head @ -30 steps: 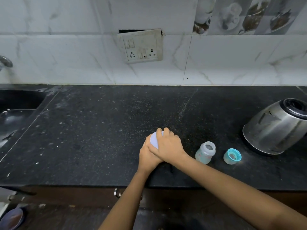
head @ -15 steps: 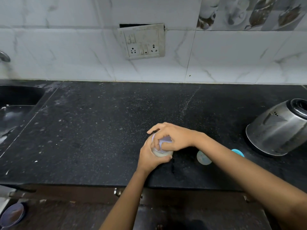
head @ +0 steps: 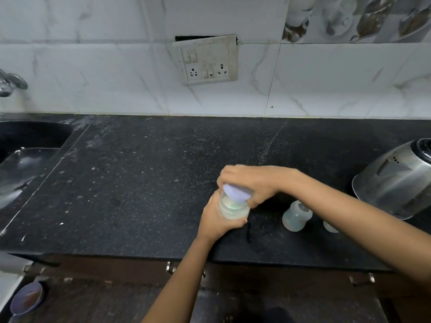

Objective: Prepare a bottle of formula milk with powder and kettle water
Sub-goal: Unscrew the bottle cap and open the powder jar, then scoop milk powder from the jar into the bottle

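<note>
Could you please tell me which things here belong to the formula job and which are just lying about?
For the job: clear round jar of pale contents, held by the left hand; its lilac round lid, gripped by the right hand; small clear baby bottle; steel kettle.
Lying about: white wall socket plate; metal tap; dark sink; round bluish dish below the counter.

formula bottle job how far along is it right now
Done: the small clear baby bottle stands uncapped on the black stone counter. In hand: the left hand grips the clear plastic jar of pale powder while the right hand tips its lilac round lid up. Left: scooping powder, pouring from the steel kettle, capping.
</note>
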### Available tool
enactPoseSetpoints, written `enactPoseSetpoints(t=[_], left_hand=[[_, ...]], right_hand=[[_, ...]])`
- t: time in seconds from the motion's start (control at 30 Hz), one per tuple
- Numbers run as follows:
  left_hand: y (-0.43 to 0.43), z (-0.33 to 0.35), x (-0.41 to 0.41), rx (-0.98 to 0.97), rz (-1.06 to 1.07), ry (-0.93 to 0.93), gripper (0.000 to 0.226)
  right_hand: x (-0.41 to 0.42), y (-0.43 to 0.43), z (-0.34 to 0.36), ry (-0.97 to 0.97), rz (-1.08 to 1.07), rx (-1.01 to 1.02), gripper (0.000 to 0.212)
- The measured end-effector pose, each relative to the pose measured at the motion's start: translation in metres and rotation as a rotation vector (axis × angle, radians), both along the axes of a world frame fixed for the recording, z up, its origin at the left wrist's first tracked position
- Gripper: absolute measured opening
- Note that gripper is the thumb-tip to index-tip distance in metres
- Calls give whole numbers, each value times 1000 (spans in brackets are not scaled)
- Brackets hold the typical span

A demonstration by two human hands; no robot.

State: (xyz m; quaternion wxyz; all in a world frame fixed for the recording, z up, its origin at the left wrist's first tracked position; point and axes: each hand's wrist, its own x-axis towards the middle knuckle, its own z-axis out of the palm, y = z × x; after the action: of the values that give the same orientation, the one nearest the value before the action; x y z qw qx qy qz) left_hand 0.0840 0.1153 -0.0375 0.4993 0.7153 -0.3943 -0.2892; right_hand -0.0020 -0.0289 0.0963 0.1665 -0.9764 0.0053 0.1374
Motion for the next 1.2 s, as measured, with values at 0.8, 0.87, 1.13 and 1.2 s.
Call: enactPoseSetpoints(t=[0.8,0.87,1.13,1.2], left_hand=[[8,0,0,-163,-44,10,72],[8,1,-1,-165,-39,17,71],[8,0,-1,-178,-31,45,73],[9,0,-1,-177,-35,48,73]], right_hand=[[0,-11,-35,-521,-795,276,4],[-9,11,-21,-407,-558,63,13],[8,37,-37,-42,-417,-617,19],[9,37,-40,-170,-486,-612,20]])
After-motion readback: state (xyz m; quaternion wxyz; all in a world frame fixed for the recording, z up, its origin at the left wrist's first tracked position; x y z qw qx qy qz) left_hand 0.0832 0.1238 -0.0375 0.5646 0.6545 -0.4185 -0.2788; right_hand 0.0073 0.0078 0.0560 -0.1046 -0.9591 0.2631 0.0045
